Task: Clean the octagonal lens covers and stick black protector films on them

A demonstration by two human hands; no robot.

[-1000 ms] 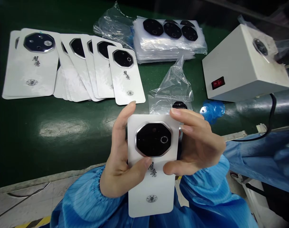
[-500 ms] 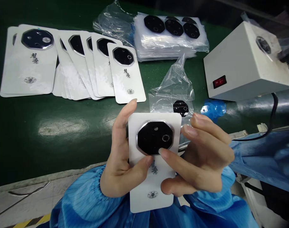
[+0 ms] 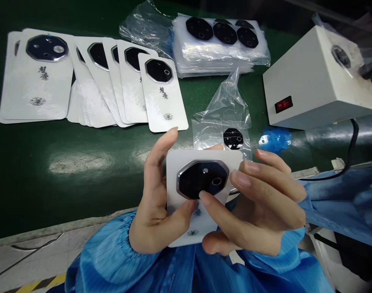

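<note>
Both hands hold a white card (image 3: 175, 179) carrying an octagonal black camera lens cover with a silver rim (image 3: 202, 180). The card is tilted, so it looks foreshortened. My left hand (image 3: 157, 207) grips its left edge, with the thumb on the lower face. My right hand (image 3: 260, 203) wraps its right side, and one fingertip rests on the lens cover's lower edge. The card's back and lower corners are partly hidden by my fingers. Several similar white cards (image 3: 36, 97) lie overlapped on the green bench (image 3: 82, 183) beyond my hands.
A stack of lens covers in plastic sheets (image 3: 219, 57) lies at the far centre, and a clear bag with a black cover (image 3: 231, 138) lies nearer. A white box with a red switch (image 3: 314, 81) stands right, beside crumpled blue plastic (image 3: 275, 139).
The held card has tilted and turned in my hands, its lower part now foreshortened. My right fingers have moved down from its upper right side onto the lens cover.
</note>
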